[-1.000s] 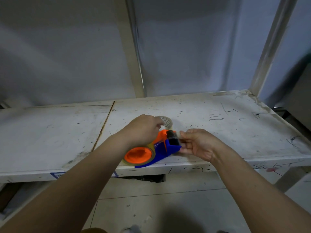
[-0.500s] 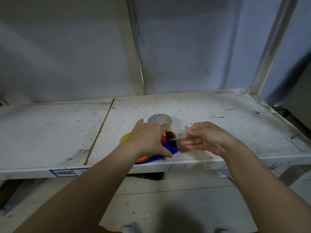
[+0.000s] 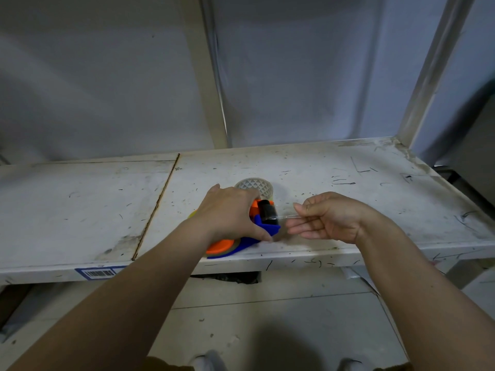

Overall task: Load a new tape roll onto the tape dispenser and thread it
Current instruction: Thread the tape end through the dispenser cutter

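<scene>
Threading underway near the worktop's front edge: left hand (image 3: 227,215) pins the tape dispenser (image 3: 263,228) flat; right hand (image 3: 329,218) pinches the tape strip (image 3: 284,216). Best pulled straight, level, taut.

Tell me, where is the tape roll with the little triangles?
The patterned roll sits on the white table, just behind the dispenser and the left hand.

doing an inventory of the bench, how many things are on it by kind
tape dispenser: 1
tape roll loaded on it: 1
spare roll behind: 1
total: 3
The left hand steadies the dispenser; right hand pulls the tape strip.
</scene>
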